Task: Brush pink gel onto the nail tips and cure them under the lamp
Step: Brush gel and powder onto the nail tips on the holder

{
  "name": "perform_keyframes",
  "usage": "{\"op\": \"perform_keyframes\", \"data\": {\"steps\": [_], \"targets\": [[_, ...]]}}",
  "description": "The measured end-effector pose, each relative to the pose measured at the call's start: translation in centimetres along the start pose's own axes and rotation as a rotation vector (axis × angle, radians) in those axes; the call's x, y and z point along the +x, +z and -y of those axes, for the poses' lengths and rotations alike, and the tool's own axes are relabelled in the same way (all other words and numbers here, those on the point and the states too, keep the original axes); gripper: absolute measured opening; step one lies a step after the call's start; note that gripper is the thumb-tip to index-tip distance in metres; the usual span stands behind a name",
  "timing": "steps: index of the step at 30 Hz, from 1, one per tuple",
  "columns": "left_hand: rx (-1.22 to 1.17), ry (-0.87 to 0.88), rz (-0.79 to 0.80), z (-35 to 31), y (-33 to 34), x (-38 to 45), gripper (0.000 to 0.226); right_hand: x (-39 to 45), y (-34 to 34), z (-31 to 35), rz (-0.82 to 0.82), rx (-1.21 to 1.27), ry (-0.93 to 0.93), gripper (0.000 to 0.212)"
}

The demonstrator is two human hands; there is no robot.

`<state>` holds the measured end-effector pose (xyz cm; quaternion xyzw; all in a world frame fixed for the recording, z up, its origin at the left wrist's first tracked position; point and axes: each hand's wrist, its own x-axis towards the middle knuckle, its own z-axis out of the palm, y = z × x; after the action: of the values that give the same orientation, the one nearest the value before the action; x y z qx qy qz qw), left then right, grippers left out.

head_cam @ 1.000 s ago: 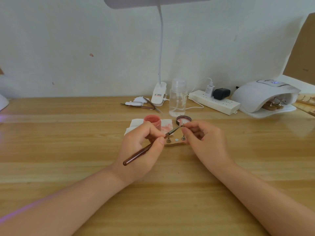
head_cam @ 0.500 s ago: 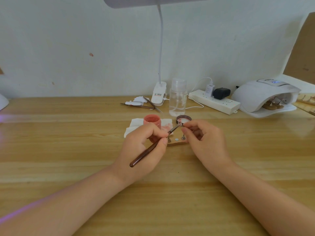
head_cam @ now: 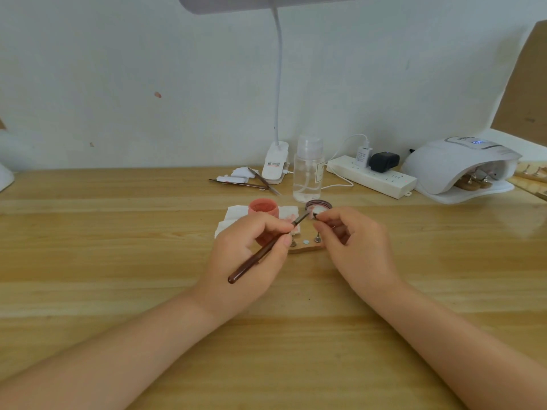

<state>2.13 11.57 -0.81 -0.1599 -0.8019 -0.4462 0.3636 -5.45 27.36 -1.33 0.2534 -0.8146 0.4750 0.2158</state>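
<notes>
— Hands first: what is each one doing?
— Left hand point(head_cam: 251, 255) grips a brush point(head_cam: 268, 250) like a pen, dark handle slanting down toward the wrist, bristles up beside the right fingertips. Right hand point(head_cam: 353, 250) pinches a small nail tip point(head_cam: 314, 215) between thumb and forefinger, right at the brush's end. Whether the bristles touch it is too small to tell.

— And the big things around them?
— Both forearms rest on a wooden surface point(head_cam: 118, 261). At its far right sits a white curing lamp point(head_cam: 461, 167), display lit, with a few small stands inside its mouth. A power strip point(head_cam: 373, 176) lies left of it, with a white and a black plug in it. A desk lamp point(head_cam: 276, 161) is clipped near the wall, and a clear bottle point(head_cam: 307, 170) stands just beside it.

— The smaller bits?
— A white tissue point(head_cam: 233, 217) lies behind the left hand, a pink gel pot point(head_cam: 263, 209) on it. The pot's lid point(head_cam: 321, 205) lies open-side up to the right, just behind the fingertips. Between the hands is a wooden holder point(head_cam: 306, 247) with small metal pegs. Tweezers point(head_cam: 236, 182) lie near the clip.
</notes>
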Motion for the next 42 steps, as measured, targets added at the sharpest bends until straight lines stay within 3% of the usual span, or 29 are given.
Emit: {"op": "perform_keyframes", "data": {"steps": [4, 13, 16, 22, 28, 36, 42], "targets": [[-0.012, 0.029, 0.03, -0.01, -0.36, -0.29, 0.005, 0.02, -0.04, 0.02, 0.007, -0.01, -0.01, 0.008], [-0.118, -0.105, -0.019, -0.14, -0.1, -0.1, 0.011, -0.04, 0.02, 0.0, 0.015, 0.025, 0.012, 0.009], [-0.058, -0.066, 0.004, -0.28, -0.06, -0.2, 0.017, -0.05, 0.0, 0.02, 0.023, 0.034, 0.01, 0.008], [-0.094, -0.018, 0.003, -0.22, -0.45, -0.4, 0.007, -0.07, -0.01, 0.05, 0.026, 0.046, 0.015, 0.008], [-0.164, -0.125, 0.006, -0.15, -0.22, -0.13, 0.011, -0.04, 0.13, -0.06, 0.023, 0.065, 0.001, 0.01], [-0.125, -0.064, 0.016, 0.16, -0.39, -0.44, 0.007, -0.05, 0.18, -0.14, 0.035, 0.097, 0.025, 0.016], [-0.164, -0.127, -0.015, 0.19, -0.31, -0.11, 0.009, -0.07, 0.19, 0.06, 0.043, 0.121, 0.021, 0.018]]}}
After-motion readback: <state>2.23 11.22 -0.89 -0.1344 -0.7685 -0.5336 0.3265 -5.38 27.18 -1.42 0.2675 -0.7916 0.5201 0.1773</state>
